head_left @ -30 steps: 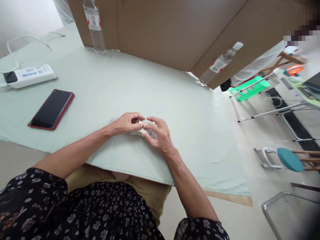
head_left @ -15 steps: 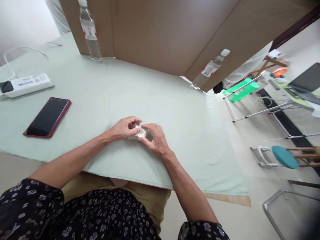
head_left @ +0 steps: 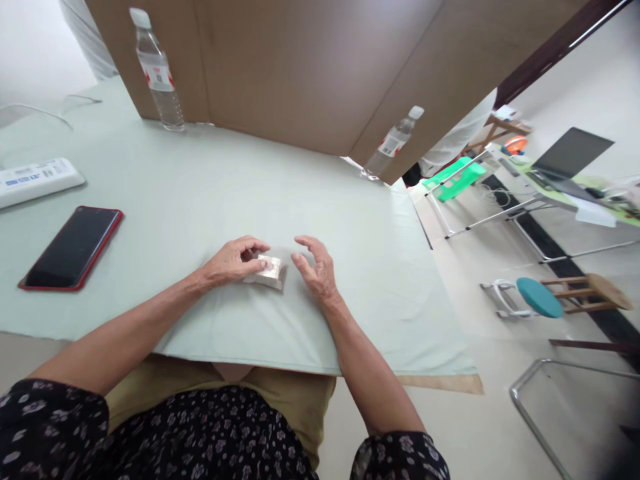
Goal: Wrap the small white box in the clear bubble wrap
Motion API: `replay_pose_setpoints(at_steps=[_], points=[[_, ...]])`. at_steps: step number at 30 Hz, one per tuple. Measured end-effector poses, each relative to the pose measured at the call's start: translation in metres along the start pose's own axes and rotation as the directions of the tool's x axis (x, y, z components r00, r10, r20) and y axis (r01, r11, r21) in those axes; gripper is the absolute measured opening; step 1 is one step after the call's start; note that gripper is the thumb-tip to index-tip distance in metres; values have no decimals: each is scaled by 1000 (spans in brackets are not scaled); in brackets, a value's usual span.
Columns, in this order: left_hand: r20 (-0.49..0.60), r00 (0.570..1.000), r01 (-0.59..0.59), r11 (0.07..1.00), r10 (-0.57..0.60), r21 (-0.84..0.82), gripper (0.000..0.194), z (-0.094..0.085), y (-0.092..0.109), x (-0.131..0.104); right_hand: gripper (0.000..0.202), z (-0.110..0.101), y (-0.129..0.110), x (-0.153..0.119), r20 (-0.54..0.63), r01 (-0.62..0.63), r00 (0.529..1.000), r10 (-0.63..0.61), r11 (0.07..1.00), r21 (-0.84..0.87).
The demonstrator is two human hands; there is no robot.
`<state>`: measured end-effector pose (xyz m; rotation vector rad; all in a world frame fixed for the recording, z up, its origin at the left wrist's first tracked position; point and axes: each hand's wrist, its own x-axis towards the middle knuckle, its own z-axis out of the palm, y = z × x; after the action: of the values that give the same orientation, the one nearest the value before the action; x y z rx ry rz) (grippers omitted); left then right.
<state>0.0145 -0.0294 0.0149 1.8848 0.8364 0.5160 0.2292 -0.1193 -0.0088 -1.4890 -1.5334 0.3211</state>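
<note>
A small pale, boxy packet [head_left: 271,268] lies on the cloth in front of me, with what looks like clear wrapping and a greyish side. My left hand [head_left: 236,261] grips its left end, the thumb laid across the top and the fingers curled behind, partly out of sight. To the right of the packet, a short gap away, my right hand [head_left: 316,269] is raised with thumb and fingers apart and nothing between them.
A phone in a red case [head_left: 73,248] and a white power strip [head_left: 40,181] lie at left on the pale green tablecloth [head_left: 240,180]. Two water bottles [head_left: 159,80] [head_left: 393,143] stand by a cardboard panel [head_left: 280,73]. Stools [head_left: 539,297] and a laptop table are off to the right.
My right hand has come off the packet and moved to its right, opening up. The left hand stays on the packet, more of which now shows. The view has shifted slightly right.
</note>
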Motion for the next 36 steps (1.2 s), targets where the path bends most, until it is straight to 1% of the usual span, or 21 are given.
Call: replay_pose_setpoints(at_steps=[2, 4, 6, 8, 10, 12, 13, 15, 17, 19, 20, 22, 23, 25, 27, 29, 31, 33, 35, 36], points=[[-5, 1000, -9, 1000, 9, 9, 50, 0, -1, 0, 48, -3, 3, 1, 20, -8, 1000, 7, 999, 37], [-4, 1000, -23, 1000, 23, 13, 50, 1, -2, 0, 52, -4, 2, 1, 76, 23, 997, -27, 998, 57], [4, 999, -50, 999, 50, 15, 51, 1, -3, 1, 57, -1, -2, -1, 134, 107, 985, -112, 993, 42], [8, 996, -84, 996, 83, 22, 53, 1, -3, 1, 58, 4, -7, -3, 185, 222, 959, -215, 975, -18], [5, 994, -110, 994, 110, 27, 54, 0, -5, 2, 49, 11, -10, -5, 216, 320, 932, -291, 941, -114], [-9, 992, -129, 991, 129, 30, 52, -2, -8, 3, 36, 17, -12, -7, 223, 392, 911, -347, 897, -205], [-27, 990, -138, 990, 139, 35, 50, -4, -10, 4, 32, 19, -12, -7, 219, 417, 903, -370, 878, -235], [-102, 981, -160, 985, 166, 65, 45, -7, -17, 9, 32, 21, -12, -9, 205, 430, 899, -386, 867, -253], [-235, 947, -190, 972, 218, 135, 40, -10, -25, 14, 37, 20, -9, -9, 170, 387, 919, -356, 897, -215], [-348, 896, -199, 951, 274, 236, 33, -13, -33, 20, 37, 18, -2, -7, 86, 299, 953, -289, 943, -148], [-386, 874, -191, 939, 295, 285, 30, -15, -37, 23, 36, 16, 3, -5, 27, 244, 970, -243, 962, -123], [-417, 852, -168, 920, 316, 354, 24, -17, -43, 27, 33, 14, 14, 0, -88, 114, 988, -126, 985, -133], [-422, 849, -156, 913, 319, 376, 21, -18, -45, 28, 33, 13, 19, 2, -123, 40, 991, -62, 984, -174], [-422, 848, -143, 905, 320, 401, 18, -19, -47, 31, 30, 12, 28, 6, -135, -83, 990, 47, 957, -279], [-420, 848, -141, 902, 323, 409, 17, -18, -49, 32, 28, 12, 34, 9, -116, -137, 988, 102, 925, -354], [-421, 847, -142, 901, 325, 410, 17, -17, -51, 33, 28, 13, 37, 9, -110, -148, 987, 115, 918, -367], [-429, 845, -140, 906, 320, 399, 16, -16, -52, 33, 30, 13, 40, 8, -133, -160, 984, 122, 928, -335], [-441, 847, -135, 922, 297, 363, 16, -16, -50, 31, 33, 11, 40, 9, -168, -173, 977, 131, 948, -266], [-455, 853, -127, 948, 254, 291, 17, -15, -41, 26, 37, 8, 36, 12, -201, -170, 970, 135, 972, -165], [-463, 856, -127, 962, 230, 243, 18, -14, -34, 23, 38, 7, 31, 15, -219, -166, 966, 141, 980, -105]])
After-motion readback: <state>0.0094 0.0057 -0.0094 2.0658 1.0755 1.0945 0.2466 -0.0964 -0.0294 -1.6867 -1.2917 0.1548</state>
